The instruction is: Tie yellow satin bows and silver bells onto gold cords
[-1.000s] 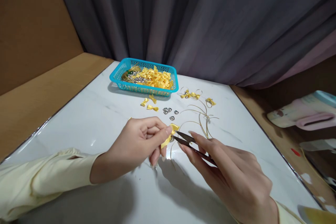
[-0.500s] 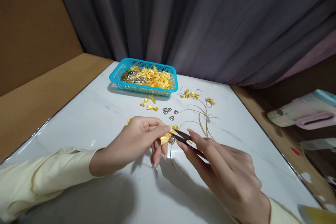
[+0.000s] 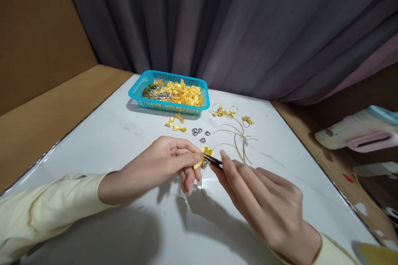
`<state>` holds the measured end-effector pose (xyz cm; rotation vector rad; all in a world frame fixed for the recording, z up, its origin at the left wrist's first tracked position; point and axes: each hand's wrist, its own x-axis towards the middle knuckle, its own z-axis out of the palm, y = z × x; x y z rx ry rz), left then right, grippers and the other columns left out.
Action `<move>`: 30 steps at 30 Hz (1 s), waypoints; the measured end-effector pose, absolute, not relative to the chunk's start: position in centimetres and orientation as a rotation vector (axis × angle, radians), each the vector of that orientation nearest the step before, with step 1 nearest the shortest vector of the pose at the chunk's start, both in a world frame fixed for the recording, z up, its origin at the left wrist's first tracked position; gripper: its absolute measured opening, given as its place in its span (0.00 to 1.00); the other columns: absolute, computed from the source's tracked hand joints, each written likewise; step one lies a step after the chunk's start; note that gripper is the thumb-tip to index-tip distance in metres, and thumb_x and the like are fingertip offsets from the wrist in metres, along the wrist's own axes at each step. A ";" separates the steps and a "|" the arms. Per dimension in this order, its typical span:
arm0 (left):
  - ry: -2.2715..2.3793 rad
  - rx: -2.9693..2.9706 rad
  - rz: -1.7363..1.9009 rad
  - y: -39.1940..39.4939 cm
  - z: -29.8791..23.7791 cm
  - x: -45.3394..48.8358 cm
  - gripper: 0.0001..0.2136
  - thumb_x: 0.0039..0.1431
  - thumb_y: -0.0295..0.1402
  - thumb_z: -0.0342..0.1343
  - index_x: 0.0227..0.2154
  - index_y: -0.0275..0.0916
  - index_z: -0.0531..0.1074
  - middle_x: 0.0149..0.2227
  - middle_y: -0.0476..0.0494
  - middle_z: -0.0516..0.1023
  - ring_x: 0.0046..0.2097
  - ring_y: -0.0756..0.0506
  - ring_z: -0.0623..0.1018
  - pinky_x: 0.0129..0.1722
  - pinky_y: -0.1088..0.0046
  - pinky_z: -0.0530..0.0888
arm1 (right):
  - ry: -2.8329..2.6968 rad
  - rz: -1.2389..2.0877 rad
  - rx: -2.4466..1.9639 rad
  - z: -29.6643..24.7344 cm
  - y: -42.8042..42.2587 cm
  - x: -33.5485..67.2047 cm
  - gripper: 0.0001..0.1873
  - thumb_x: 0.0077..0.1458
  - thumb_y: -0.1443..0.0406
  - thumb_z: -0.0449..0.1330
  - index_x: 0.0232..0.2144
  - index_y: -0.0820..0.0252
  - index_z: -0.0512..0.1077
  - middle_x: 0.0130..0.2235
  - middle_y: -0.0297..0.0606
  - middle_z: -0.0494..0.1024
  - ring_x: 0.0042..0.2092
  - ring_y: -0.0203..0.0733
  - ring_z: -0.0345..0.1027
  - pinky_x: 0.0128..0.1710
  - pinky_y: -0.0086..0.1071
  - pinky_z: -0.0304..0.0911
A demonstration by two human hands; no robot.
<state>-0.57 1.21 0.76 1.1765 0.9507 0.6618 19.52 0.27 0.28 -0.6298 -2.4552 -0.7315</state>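
Yellow satin: the bow [image 3: 206, 151] is a small, glossy fold of bright ribbon, and a thin gold wire tail curves from it down to the tabletop
Where it sits: just above the white table [image 3: 118, 140], near the middle, between the two hands
Left side: the left hand [image 3: 161, 166] is closed in a pinch, with thumb and forefinger gripping the bow's left edge; the other fingers curl under and their nails are at the table
Right side: the right hand [image 3: 264, 207] is closed around dark snips [image 3: 214, 160] whose tips meet the bow's right side; whether the blades are apart cannot be told
Behind the hands: silver charms [image 3: 199, 131], loose bows [image 3: 175, 122] and a tangle of gold wire [image 3: 239, 143] lie between the hands and the turquoise basket [image 3: 138, 93], which holds more yellow bows and silver bits
Beside the basket: bows on wire rings [image 3: 225, 112], just to its right
Edges: the table's left edge meets a wooden ledge [image 3: 46, 116]; its right edge runs close past the right wrist; a grey curtain [image 3: 248, 29] hangs along the far edge
Open room: a wide stretch of tabletop lies left of the left hand — and more lies in front of both forearms; right of the wire there is only a narrower strip
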 end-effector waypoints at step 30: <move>0.880 1.023 0.667 1.5 0.9 -0.6 0.09 0.57 0.28 0.51 0.23 0.32 0.71 0.22 0.48 0.73 0.22 0.55 0.70 0.24 0.82 0.69 | -2.478 -0.793 -0.539 0.0 1.6 19.9 0.15 0.53 0.72 0.58 0.44 0.77 0.67 0.28 0.40 0.76 0.23 0.34 0.63 0.20 0.31 0.54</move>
